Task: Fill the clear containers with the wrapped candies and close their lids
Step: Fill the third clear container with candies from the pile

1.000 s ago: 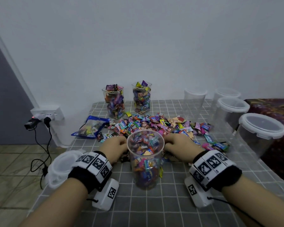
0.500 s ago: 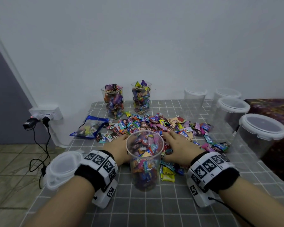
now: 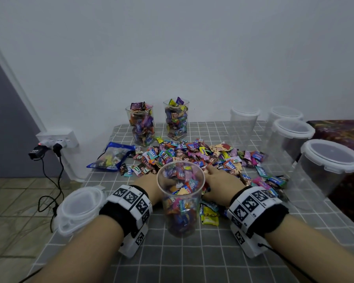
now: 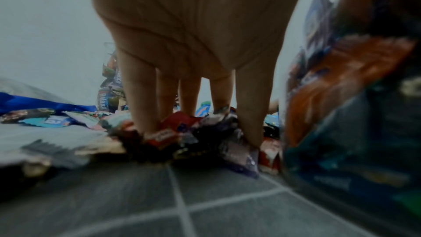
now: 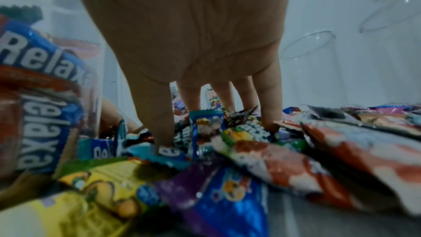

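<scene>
Both hands rake candy pile (image 3: 194, 156) behind near-full cup (image 3: 180, 198): left hand (image 4: 193, 60), right hand (image 5: 193, 57) splayed, fingertips pressing. Wrappers light, slick, crinkly; scoop underneath, cupped.

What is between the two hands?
In the head view, an open clear container of wrapped candies stands between the left hand and right hand.

Dim even light, blurred wrist views

Grey checked table (image 3: 192, 262) under scattered wrapped candies (image 3: 194, 154), clear containers (image 3: 180, 201), loose lid (image 3: 80, 207), blue bag (image 3: 112, 158).
</scene>
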Demonstrator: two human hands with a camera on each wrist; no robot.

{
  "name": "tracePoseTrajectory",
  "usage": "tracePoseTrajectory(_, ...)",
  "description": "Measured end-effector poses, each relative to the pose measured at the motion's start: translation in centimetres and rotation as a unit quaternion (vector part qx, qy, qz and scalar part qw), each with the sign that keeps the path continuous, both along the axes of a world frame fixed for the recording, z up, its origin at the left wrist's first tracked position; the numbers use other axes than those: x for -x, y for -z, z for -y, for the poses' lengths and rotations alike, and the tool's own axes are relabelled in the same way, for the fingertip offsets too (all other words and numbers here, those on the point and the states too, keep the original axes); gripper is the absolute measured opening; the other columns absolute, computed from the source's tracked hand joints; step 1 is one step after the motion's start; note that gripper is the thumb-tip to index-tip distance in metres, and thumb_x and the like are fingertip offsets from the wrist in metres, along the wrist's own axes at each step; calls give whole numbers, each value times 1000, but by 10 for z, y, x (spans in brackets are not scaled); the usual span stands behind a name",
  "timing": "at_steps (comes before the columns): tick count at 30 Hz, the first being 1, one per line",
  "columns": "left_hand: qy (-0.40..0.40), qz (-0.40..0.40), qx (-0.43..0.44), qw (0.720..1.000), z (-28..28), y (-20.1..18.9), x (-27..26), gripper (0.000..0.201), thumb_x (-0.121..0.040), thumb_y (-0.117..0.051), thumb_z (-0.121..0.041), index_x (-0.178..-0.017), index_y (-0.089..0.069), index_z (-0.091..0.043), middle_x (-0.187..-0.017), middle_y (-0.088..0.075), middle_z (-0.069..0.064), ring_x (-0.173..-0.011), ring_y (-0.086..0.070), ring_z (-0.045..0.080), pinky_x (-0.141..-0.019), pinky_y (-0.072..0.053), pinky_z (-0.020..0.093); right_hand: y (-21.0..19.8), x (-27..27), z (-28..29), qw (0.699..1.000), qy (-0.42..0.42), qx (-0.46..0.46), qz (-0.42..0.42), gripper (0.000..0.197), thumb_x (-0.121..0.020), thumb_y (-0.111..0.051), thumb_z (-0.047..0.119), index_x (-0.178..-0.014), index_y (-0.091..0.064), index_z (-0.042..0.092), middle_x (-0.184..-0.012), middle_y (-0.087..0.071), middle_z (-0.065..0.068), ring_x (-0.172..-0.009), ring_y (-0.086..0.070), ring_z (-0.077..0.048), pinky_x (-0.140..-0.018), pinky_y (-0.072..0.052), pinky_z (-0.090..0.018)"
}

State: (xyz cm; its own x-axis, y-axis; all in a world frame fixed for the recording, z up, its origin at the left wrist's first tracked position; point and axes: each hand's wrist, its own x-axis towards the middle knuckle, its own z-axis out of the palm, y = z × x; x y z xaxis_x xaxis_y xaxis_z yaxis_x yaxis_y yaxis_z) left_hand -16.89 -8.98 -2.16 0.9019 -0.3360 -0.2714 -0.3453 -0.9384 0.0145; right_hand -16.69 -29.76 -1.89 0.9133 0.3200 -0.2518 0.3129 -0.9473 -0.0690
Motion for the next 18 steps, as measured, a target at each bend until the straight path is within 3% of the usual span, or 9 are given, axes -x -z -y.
tracePoseTrajectory(4, -32, -3, 21, 999, 4, 2, -3, 29, -95, -48, -29, -120, -62, -29, -119, -63, 1, -107, -58, 23, -84, -45, 27, -2, 2, -1, 1000, -6, -8, 24, 42, -90, -57, 33, -130, -51, 22, -134, -38, -8, -117, -47, -29, -96, -44, -38)
tracePoseTrajectory(10, -59, 27, 14, 998, 2, 8, -8, 20, -92, -50, -25, -98, -68, -20, -97, -68, 1, -87, -63, 21, -71, -51, 29, 1, 1, -1, 999, 9, -28, 40, 31, -93, -50, 17, -122, -58, 15, -124, -44, -9, -110, -52, -28, -94, -47, -38)
tracePoseTrajectory(14, -61, 45, 20, 997, 0, 9, -11, 22, -92, -50, -25, -96, -71, -20, -94, -70, 0, -85, -64, 21, -72, -51, 28, 3, -1, -1, 998, 12, -41, 54, 30, -94, -44, 13, -117, -63, 14, -119, -47, -10, -104, -55, -28, -90, -48, -38)
tracePoseTrajectory(18, -76, 61, 32, 995, -2, 11, -11, 23, -91, -49, -25, -93, -71, -20, -91, -70, 0, -80, -63, 20, -64, -45, 26, 3, -1, -1, 997, 10, -49, 64, 25, -97, -46, 19, -113, -65, 15, -111, -47, -9, -96, -57, -28, -84, -50, -37)
